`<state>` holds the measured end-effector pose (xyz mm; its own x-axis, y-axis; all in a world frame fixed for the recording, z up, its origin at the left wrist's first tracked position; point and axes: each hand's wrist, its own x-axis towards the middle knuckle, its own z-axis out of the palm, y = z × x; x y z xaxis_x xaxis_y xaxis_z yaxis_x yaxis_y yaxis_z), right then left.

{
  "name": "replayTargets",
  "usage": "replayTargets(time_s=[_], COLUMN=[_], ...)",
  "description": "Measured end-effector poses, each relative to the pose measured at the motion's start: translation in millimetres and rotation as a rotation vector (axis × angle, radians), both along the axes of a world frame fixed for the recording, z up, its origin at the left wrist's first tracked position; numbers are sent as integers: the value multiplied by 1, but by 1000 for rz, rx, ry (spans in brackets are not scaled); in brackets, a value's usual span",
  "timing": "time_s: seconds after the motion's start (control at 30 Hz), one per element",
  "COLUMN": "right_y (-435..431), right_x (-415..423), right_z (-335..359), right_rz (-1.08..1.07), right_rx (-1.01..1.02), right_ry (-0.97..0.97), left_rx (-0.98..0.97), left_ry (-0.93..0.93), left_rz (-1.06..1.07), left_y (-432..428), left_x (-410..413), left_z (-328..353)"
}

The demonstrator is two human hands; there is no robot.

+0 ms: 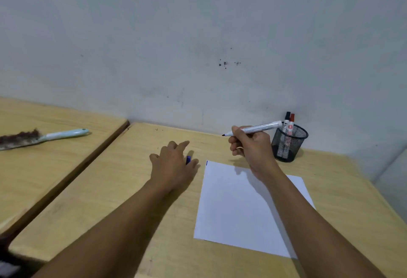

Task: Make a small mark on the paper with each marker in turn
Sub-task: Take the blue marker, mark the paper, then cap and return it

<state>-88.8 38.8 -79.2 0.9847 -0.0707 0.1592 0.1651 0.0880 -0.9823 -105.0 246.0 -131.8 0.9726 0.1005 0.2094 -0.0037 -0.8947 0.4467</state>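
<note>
While uncapped and lifted clear of the desk, white marker [255,128] held in right hand [251,145], tip pointing left, tail end toward mesh pen cup [288,143]. Fingers [236,133] wrapped shut round the front half of the barrel, near the tip; a writing-type grip, though barrel lies nearly level, not yet angled down. Tip well above and behind paper [246,207], not touching it.

Judged handling: light, rigid plastic barrel, smooth and somewhat slippery; best pinched low near the tip for control of a short stroke. Felt tip soft, so light pressure only. Paper thin, loose on desk [110,189], likely to slide or buckle under a dragged tip unless pinned.

Left hand [171,163] flat-ish on the desk just left of the paper, fingers loosely spread and curled over a small blue cap [188,159]. Cannot tell whether cap is gripped or merely lying beside the fingers.

One short blue mark [206,163] visible at far-left corner of the paper. Two further markers, black-capped [287,119] and red-capped [291,121], upright in the cup at far right, near the wall.
</note>
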Motion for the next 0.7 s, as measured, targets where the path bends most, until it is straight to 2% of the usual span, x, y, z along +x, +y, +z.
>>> replayTargets(time_s=[0.07, 0.13, 0.2, 0.27, 0.33, 0.53, 0.7], right_y=[-4, -11, -18, -24, -29, -50, -72], right_x=[-14, -27, -39, -49, -58, -85, -103], right_z=[-1, -4, -5, -1, 8, 39, 57], right_rz=[0, -5, -17, -39, -47, -35, -4], right_rx=[-13, -29, -30, 0, 27, 21, -42], right_ry=[5, 22, 40, 47, 42, -25, -33], left_rx=[27, -24, -259, -634, -863, -927, -812], left_ry=[100, 61, 27, 24, 38, -20, -109], left_rz=[-28, -29, -40, -153, -291, -495, -579], left_y=[4, 1, -9, -21, -37, -84, -111], left_x=[4, -2, -11, -21, -36, -62, -71], left_z=[8, 15, 24, 38, 55, 88, 105])
